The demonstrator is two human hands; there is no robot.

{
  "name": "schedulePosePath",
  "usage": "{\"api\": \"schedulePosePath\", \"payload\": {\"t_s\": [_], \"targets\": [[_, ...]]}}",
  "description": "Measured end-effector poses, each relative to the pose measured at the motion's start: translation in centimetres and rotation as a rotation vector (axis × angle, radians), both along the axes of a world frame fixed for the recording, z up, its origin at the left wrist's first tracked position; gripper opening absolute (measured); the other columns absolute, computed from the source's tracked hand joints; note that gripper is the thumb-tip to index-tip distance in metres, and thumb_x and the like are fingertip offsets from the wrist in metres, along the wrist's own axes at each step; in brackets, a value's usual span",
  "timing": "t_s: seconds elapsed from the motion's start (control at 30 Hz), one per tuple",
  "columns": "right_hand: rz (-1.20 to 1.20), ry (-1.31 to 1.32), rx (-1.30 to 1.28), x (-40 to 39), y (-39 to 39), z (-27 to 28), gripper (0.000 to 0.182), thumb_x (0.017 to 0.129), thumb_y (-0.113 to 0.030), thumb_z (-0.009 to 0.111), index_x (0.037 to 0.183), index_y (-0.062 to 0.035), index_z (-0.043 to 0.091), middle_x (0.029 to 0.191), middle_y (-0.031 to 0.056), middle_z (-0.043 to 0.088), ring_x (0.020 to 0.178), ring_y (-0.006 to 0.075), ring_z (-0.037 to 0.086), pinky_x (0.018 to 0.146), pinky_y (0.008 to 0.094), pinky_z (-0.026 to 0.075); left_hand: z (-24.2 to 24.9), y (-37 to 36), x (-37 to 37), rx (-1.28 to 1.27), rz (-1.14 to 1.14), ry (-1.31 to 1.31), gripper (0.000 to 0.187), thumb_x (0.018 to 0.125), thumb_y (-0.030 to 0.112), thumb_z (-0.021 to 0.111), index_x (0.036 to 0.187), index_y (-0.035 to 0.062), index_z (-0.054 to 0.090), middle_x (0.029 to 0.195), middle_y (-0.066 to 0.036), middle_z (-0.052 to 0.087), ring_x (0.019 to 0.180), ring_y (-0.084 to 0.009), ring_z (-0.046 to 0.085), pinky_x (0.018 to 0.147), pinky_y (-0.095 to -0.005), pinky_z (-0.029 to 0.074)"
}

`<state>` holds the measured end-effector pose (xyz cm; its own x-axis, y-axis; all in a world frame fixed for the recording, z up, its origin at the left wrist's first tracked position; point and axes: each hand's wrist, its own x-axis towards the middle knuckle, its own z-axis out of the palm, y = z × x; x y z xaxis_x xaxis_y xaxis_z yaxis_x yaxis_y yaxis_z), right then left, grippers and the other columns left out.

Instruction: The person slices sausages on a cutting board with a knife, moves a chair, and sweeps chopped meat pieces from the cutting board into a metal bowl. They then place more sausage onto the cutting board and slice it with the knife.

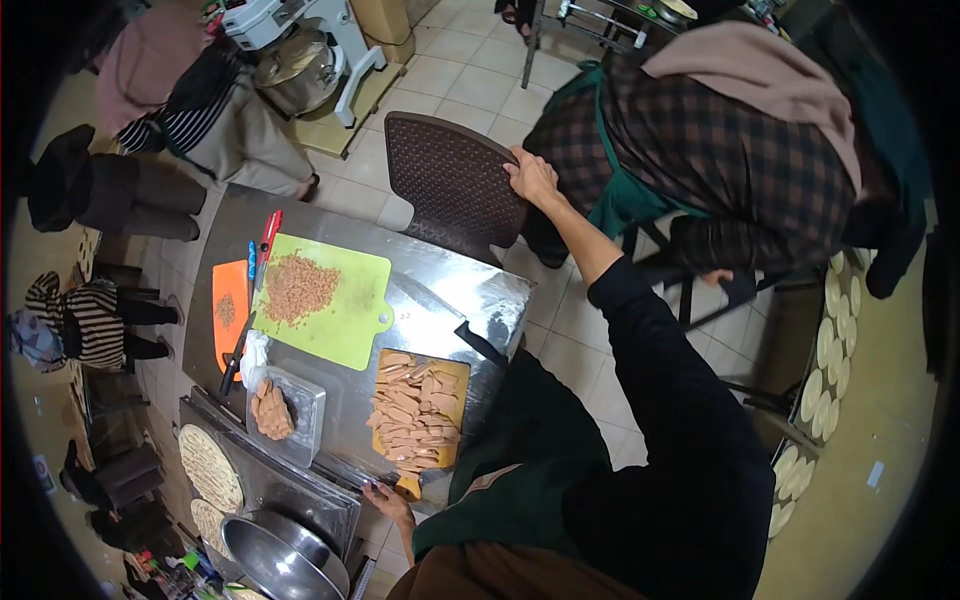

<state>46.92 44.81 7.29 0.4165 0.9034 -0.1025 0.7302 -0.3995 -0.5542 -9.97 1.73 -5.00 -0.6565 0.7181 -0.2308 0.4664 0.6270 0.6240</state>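
My right hand is closed around the top edge of a brown woven-pattern plastic chair beside the steel table. Down at the table's near corner is my left hand, its fingers apart and nothing visible in them. It is nearest to the handle of a wooden board covered with pinkish meat strips. A large knife with a black handle lies across the table. Farther off, a lime-green cutting board carries a heap of diced meat.
A metal tray holds more meat pieces; an orange board lies beyond. Steel bowls and topped flat dough rounds stand lower left. A co-worker in plaid bends close on the right. Behind is a mixer.
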Motion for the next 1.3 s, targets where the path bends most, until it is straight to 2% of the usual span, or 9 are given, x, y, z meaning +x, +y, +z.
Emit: {"api": "schedulePosePath", "payload": {"t_s": [0.07, 0.27, 0.37, 0.4, 0.5, 0.77, 1.0, 1.1, 1.3], "targets": [[-0.033, -0.035, 0.007, 1.3, -0.3, -0.3, 0.035, 0.093, -0.029, 0.06, 0.125, -0.0161, 0.056, 0.108, 0.0206, 0.067, 0.105, 0.0417, 0.062, 0.087, 0.0498, 0.049, -0.3, -0.2, -0.2, 0.0, -0.004, -0.005, 0.053, 0.1, 0.032, 0.048, 0.138, -0.0042, 0.041, 0.149, -0.023, 0.033, 0.138, -0.0368, 0.031, 0.115, -0.0425, 0.024], [-0.011, -0.069, -0.06, 2.4, -0.6, -0.3, 0.036, 0.094, -0.031, 0.056, 0.124, -0.0119, 0.051, 0.102, 0.0242, 0.067, 0.102, 0.0437, 0.062, 0.086, 0.0513, 0.048, 0.9, 0.3, -0.1, -0.027, -0.005, -0.055, 0.052, 0.101, 0.037, 0.047, 0.133, -0.0036, 0.043, 0.141, -0.024, 0.04, 0.13, -0.0375, 0.039, 0.11, -0.044, 0.03], [0.037, -0.03, 0.019, 3.1, -0.3, -1.5, 0.03, 0.094, -0.027, 0.057, 0.118, -0.0102, 0.051, 0.098, 0.0268, 0.066, 0.098, 0.0466, 0.062, 0.084, 0.054, 0.047, 2.1, -0.3, 2.0, 0.076, 0.18, -0.086, 0.056, 0.1, 0.041, 0.047, 0.134, -0.0029, 0.041, 0.138, -0.025, 0.041, 0.128, -0.0376, 0.041, 0.108, -0.0454, 0.032], [0.043, -0.04, 0.011, 3.3, -0.2, -1.7, 0.031, 0.094, -0.028, 0.057, 0.119, -0.0113, 0.051, 0.095, 0.0288, 0.066, 0.095, 0.0478, 0.063, 0.082, 0.0554, 0.048, 2.6, -1.0, 3.0, 0.114, 0.252, 0.017, 0.047, 0.096, 0.025, 0.059, 0.132, -0.0015, 0.045, 0.133, -0.022, 0.051, 0.122, -0.0309, 0.05, 0.102, -0.0386, 0.04], [0.021, -0.048, 0.031, 3.6, 1.0, -1.6, 0.032, 0.093, -0.029, 0.057, 0.119, -0.0117, 0.051, 0.094, 0.0278, 0.066, 0.093, 0.0483, 0.063, 0.08, 0.0561, 0.049, 2.0, -3.5, 3.4, 0.011, 0.174, 0.184, 0.064, 0.098, 0.046, 0.049, 0.14, 0.0, 0.034, 0.139, -0.026, 0.04, 0.128, -0.0372, 0.041, 0.106, -0.0461, 0.035], [-0.122, -0.021, -0.076, 8.2, 6.8, -0.8, 0.038, 0.092, -0.04, 0.058, 0.127, -0.0262, 0.053, 0.117, 0.023, 0.063, 0.111, 0.0444, 0.058, 0.092, 0.0508, 0.047, 2.4, -8.9, 6.5, -0.077, 0.399, -0.064, 0.062, 0.097, 0.045, 0.052, 0.142, 0.0061, 0.035, 0.14, -0.023, 0.041, 0.125, -0.0374, 0.046, 0.105, -0.044, 0.037], [-0.182, -0.145, -0.12, 12.2, 8.6, -2.4, 0.033, 0.096, -0.03, 0.05, 0.125, -0.0144, 0.049, 0.12, 0.0229, 0.059, 0.115, 0.0424, 0.056, 0.093, 0.0505, 0.046, 2.8, -11.2, 7.4, -0.136, 0.464, -0.189, 0.06, 0.097, 0.045, 0.053, 0.14, 0.0069, 0.037, 0.139, -0.022, 0.043, 0.125, -0.037, 0.047, 0.103, -0.0449, 0.038], [-0.063, -0.287, -0.108, 13.0, 8.3, -3.1, 0.034, 0.094, -0.029, 0.055, 0.12, -0.0076, 0.047, 0.108, 0.0244, 0.064, 0.104, 0.0446, 0.061, 0.088, 0.054, 0.048, 2.3, -10.2, 9.1, -0.17, 0.494, -0.247, 0.059, 0.097, 0.045, 0.053, 0.139, 0.0072, 0.038, 0.139, -0.021, 0.044, 0.124, -0.0368, 0.047, 0.103, -0.0452, 0.038], [-0.082, -0.365, -0.149, 13.2, 9.2, -2.2, 0.036, 0.091, -0.031, 0.061, 0.119, -0.0096, 0.05, 0.098, 0.0218, 0.069, 0.096, 0.0413, 0.066, 0.081, 0.0501, 0.052, 2.1, -7.4, 13.8, -0.244, 0.488, -0.376, 0.057, 0.096, 0.045, 0.054, 0.138, 0.0079, 0.04, 0.138, -0.02, 0.045, 0.124, -0.0364, 0.048, 0.101, -0.0459, 0.039]]}}
